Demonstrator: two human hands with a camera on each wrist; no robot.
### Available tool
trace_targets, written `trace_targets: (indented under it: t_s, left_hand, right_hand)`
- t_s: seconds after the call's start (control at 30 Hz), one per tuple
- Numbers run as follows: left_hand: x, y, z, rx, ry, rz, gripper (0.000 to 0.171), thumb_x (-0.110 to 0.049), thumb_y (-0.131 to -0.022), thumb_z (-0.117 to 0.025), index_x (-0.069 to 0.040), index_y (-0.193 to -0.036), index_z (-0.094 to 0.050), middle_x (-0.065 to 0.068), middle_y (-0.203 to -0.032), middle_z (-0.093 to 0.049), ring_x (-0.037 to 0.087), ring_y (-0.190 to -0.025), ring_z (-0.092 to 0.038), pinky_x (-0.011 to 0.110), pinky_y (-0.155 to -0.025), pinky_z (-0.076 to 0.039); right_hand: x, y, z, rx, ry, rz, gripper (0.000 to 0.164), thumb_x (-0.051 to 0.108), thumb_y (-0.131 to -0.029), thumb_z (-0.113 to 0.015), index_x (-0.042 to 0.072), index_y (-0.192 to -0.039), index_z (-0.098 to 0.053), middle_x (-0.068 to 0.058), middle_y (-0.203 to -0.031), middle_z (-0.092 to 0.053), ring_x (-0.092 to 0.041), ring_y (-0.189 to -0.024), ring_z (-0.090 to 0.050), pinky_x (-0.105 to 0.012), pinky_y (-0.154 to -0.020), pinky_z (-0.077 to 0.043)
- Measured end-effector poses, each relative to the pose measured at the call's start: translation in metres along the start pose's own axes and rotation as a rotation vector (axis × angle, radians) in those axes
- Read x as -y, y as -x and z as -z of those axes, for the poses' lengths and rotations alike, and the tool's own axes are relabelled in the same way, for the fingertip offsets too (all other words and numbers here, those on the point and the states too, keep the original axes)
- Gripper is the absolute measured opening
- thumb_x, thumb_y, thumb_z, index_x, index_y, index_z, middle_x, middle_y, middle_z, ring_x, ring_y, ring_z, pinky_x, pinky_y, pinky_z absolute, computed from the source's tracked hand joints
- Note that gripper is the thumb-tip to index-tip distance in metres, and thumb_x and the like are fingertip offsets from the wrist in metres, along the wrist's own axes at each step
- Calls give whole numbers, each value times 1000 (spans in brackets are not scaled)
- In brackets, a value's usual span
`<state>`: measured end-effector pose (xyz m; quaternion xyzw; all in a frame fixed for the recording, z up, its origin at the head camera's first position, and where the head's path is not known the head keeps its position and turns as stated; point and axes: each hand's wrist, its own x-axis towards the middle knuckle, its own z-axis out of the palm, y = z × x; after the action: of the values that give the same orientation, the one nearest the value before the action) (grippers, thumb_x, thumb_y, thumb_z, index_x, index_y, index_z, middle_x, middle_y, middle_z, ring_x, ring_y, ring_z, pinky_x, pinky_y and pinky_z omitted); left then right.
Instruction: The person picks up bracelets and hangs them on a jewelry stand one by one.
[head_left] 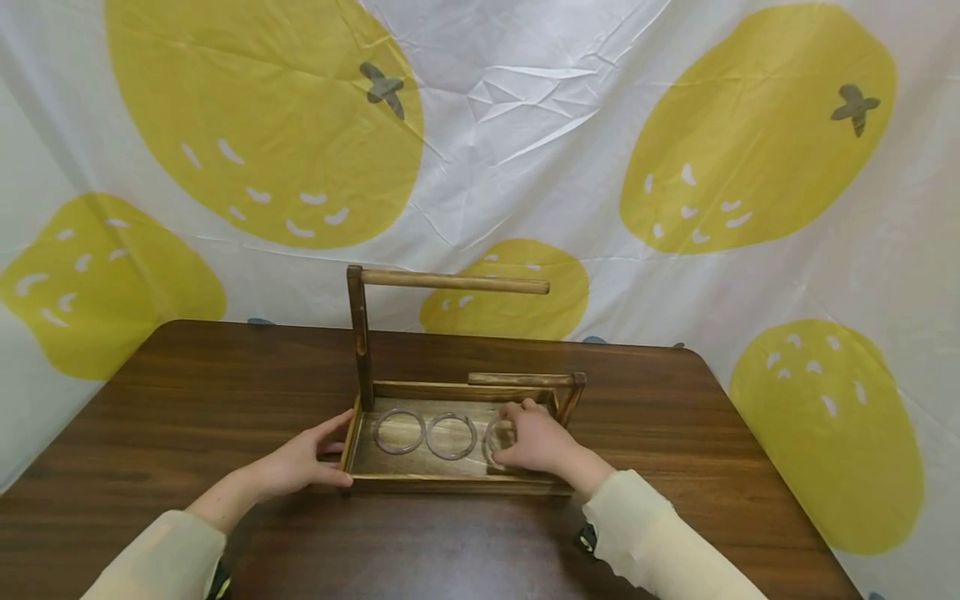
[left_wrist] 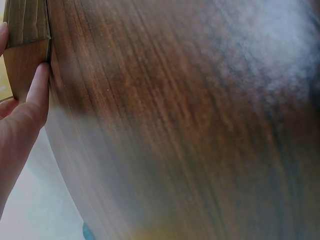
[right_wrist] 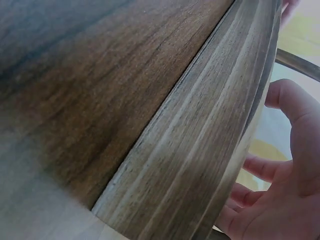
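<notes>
A shallow wooden tray (head_left: pixel 450 486) has a tall post (head_left: pixel 360 337) with a long bar at its left end and a shorter barred post (head_left: pixel 573 400) at its right. My left hand (head_left: pixel 300 458) touches the tray's left end, thumb at the front corner, fingers spread along the outside. Inside lie two pale translucent bangles, one at left (head_left: pixel 376 432) and one in the middle (head_left: pixel 475 437). My right hand (head_left: pixel 542 437) reaches in over the front wall and grips a third bangle (head_left: pixel 487 440), partly hidden by the fingers. The right wrist view shows those fingers curled behind the front wall (right_wrist: pixel 185 125).
The tray stands on a dark brown wooden table (head_left: pixel 225 392). Behind the table hangs a white cloth (head_left: pixel 510 150) printed with yellow fruit. The long upper bar (head_left: pixel 457 282) and the lower bar (head_left: pixel 517 379) extend over the tray, the lower one just beyond my right hand.
</notes>
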<state>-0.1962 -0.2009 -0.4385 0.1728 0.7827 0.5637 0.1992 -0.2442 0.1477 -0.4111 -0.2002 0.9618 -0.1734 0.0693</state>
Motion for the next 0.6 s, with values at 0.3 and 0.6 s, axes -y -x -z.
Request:
trace_targets:
  t_s: [0.3,0.6]
  left_hand:
    - [-2,1,0,6,6,1,105,-17,-78,-76,7,-147,0,40,-147,-7,53,-128,-34,41,-96,-48]
    - [-1,0,0,9,8,12,105,-17,-79,-75,6,-148,0,39,-148,-6,52,-129,-33,42,-96,-47]
  right_hand:
    - [2,7,6,12,-129,-34,62,30,-73,-73,6,-126,-52,-16,-118,-53,-28,-104,-56,-42,-83,-50]
    - [3,12,10,18,-225,-59,59,29,-75,-74,7,-125,-52,-17,-121,-52,-30,-108,-56,-44,-85,-49]
